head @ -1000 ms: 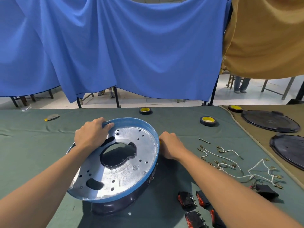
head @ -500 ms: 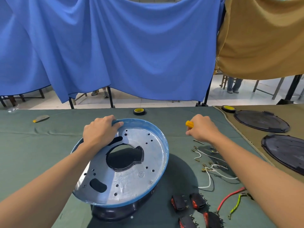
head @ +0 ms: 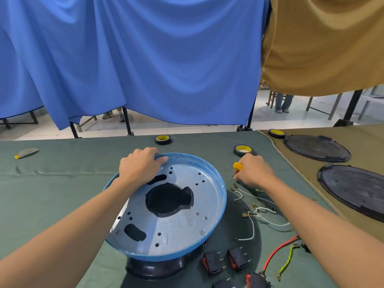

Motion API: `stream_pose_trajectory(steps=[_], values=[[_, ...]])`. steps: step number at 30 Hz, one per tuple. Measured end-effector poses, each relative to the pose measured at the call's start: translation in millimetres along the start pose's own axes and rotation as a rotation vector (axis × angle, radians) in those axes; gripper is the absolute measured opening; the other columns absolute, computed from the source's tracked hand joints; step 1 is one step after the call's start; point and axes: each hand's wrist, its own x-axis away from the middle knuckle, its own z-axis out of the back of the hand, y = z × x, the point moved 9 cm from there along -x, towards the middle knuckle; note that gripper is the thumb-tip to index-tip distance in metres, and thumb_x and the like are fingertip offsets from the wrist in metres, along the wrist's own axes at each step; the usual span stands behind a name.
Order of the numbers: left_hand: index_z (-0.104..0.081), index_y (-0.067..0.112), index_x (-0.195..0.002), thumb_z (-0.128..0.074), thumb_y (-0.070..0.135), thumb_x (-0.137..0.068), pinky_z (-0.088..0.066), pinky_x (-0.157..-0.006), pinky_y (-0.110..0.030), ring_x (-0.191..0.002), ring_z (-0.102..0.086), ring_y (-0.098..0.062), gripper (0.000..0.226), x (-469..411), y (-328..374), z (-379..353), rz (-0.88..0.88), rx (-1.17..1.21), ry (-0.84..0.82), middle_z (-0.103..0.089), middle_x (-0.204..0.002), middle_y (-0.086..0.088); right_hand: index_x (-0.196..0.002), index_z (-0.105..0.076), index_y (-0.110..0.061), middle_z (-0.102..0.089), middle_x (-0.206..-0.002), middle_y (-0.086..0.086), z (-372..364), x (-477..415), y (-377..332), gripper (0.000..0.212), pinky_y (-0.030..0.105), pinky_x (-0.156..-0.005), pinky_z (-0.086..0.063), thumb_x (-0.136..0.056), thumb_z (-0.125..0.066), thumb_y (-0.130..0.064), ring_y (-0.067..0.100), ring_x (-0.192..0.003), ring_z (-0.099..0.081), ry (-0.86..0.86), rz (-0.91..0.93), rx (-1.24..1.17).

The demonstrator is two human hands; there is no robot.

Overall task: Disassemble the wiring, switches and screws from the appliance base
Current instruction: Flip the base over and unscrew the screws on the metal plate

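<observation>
Shifted off the appliance base (head: pixel 187 215), right hand (head: pixel 255 173) grips a yellow handle (head: pixel 237 166); left hand (head: pixel 139 165) holds it tilted, hollow upward.

Green-clothed bench (head: pixel 62 194): blue-rimmed appliance base (head: pixel 176 225) centre; tape rolls (head: pixel 163 139) far; white wires (head: pixel 252 225), black switches (head: pixel 236 258) near right; black discs (head: pixel 315 147) far right.

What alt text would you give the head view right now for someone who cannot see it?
A person's left hand grips the far rim of a tilted, blue-rimmed appliance base on a green table, while the right hand holds a yellow-handled tool just beside it. Loose white wires and black switches lie on the table right of the base.
</observation>
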Motion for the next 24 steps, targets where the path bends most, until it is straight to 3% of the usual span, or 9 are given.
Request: stream_pose_trajectory(steps=[8, 11, 14, 16, 20, 22, 24], values=[[-0.06, 0.027, -0.09, -0.045, 0.057, -0.095, -0.041, -0.065, -0.033, -0.078, -0.059, -0.027, 0.034, -2.9, -2.6, -9.3, 0.006, 0.014, -0.063, -0.061, -0.084, -0.003, -0.079, -0.064, -0.016, -0.064, -0.087, 0.008, -1.6, -0.5, 2.0, 0.016, 0.039, -0.075, -0.054, -0.079, -0.075, -0.028, 0.029, -0.084, -0.061, -0.027, -0.002, 0.005], [-0.059, 0.027, -0.09, -0.045, 0.057, -0.095, -0.04, -0.063, -0.032, -0.078, -0.059, -0.026, 0.033, -5.1, -3.0, -10.6, 0.009, 0.026, -0.072, -0.061, -0.083, -0.002, -0.064, -0.045, -0.016, -0.054, -0.076, 0.007, 18.9, -1.9, -3.5, 0.034, 0.034, -0.066, -0.043, -0.083, -0.068, -0.03, 0.029, -0.078, -0.056, 0.004, 0.005, -0.141], [-0.06, 0.026, -0.097, -0.046, 0.055, -0.095, -0.039, -0.063, -0.032, -0.079, -0.058, -0.026, 0.032, -6.3, -4.4, -11.6, 0.011, 0.038, -0.096, -0.06, -0.086, -0.002, -0.074, -0.049, -0.014, -0.052, -0.072, 0.002, 44.8, 7.8, -21.4, 0.029, 0.029, -0.055, -0.035, -0.086, -0.065, -0.035, 0.019, -0.067, -0.048, 0.0, 0.037, -0.325], [-0.06, 0.027, -0.103, -0.046, 0.053, -0.096, -0.04, -0.066, -0.033, -0.082, -0.058, -0.027, 0.031, -6.6, -6.0, -11.2, 0.019, 0.044, -0.119, -0.06, -0.091, -0.003, -0.08, -0.049, -0.015, -0.058, -0.075, 0.001, 49.0, 22.2, -35.1, 0.034, 0.026, -0.05, -0.032, -0.086, -0.063, -0.045, 0.015, -0.057, -0.041, -0.096, 0.053, -0.343], [-0.06, 0.021, -0.11, -0.047, 0.046, -0.098, -0.04, -0.067, -0.035, -0.081, -0.054, -0.03, 0.031, -2.8, -15.7, -6.6, 0.077, 0.035, -0.128, -0.056, -0.091, -0.006, -0.067, -0.029, -0.02, -0.073, -0.066, 0.004, 22.8, 65.5, -62.9, 0.052, 0.023, -0.04, -0.022, -0.085, -0.059, -0.059, 0.017, -0.042, -0.019, -0.447, 0.085, -0.28], [-0.059, 0.014, -0.109, -0.047, 0.041, -0.099, -0.041, -0.068, -0.037, -0.082, -0.052, -0.032, 0.031, 0.2, -25.0, -2.9, 0.128, 0.039, -0.135, -0.051, -0.09, -0.008, -0.067, -0.031, -0.018, -0.067, -0.054, -0.001, 11.7, 81.7, -75.5, 0.048, 0.025, -0.041, -0.02, -0.086, -0.061, -0.051, 0.018, -0.043, -0.017, -0.523, 0.095, -0.304], [-0.059, 0.01, -0.109, -0.047, 0.034, -0.099, -0.043, -0.07, -0.039, -0.086, -0.05, -0.034, 0.029, 3.2, -36.7, 1.5, 0.185, 0.066, -0.149, -0.052, -0.093, -0.012, -0.067, -0.032, -0.017, -0.048, -0.037, -0.007, 8.2, 87.7, -83.8, 0.04, 0.025, -0.042, -0.019, -0.086, -0.062, -0.035, 0.017, -0.042, -0.018, -0.508, 0.101, -0.324]])
